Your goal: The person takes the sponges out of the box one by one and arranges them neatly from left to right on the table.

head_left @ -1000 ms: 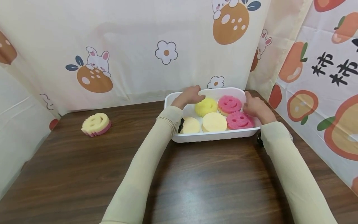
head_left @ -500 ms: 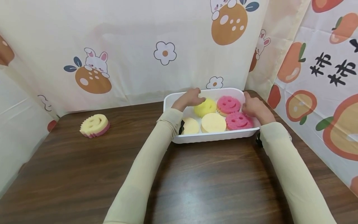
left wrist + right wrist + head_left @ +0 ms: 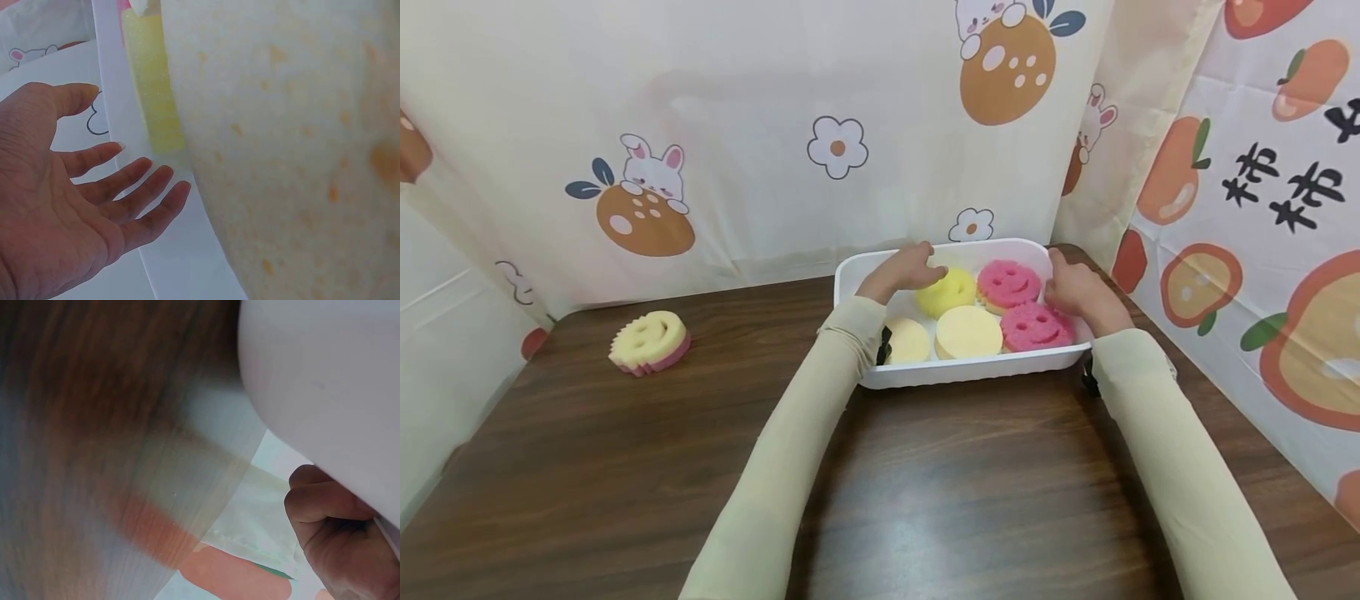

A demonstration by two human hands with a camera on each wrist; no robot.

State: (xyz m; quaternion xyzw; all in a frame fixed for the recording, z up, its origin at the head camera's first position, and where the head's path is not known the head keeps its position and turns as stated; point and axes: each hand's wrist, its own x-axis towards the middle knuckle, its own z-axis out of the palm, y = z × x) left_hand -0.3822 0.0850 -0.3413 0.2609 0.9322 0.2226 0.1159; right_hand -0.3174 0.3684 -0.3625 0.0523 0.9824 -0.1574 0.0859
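Observation:
A white tray [image 3: 977,372] at the back right of the table holds several round sponges. Among them are a yellow sponge [image 3: 951,292], two pink smiling sponges [image 3: 1009,285] and two plain cream sponges [image 3: 967,332]. My left hand [image 3: 906,272] hovers over the tray's left part, next to the yellow sponge. In the left wrist view its fingers [image 3: 140,190] are spread and bent slightly, with nothing between them. At the tray's right end, my right hand [image 3: 1077,292] grips the rim; the right wrist view shows its curled fingers [image 3: 322,499] against the white wall.
One more smiling sponge [image 3: 650,342], cream on top and pink below, lies on the brown table [image 3: 700,467] at the left. A printed curtain [image 3: 760,100] hangs right behind the tray. Another printed cloth [image 3: 1240,250] borders the table's right side.
The head view has shifted slightly, so everything appears a little lower and further left. Both hands and the tray keep their places.

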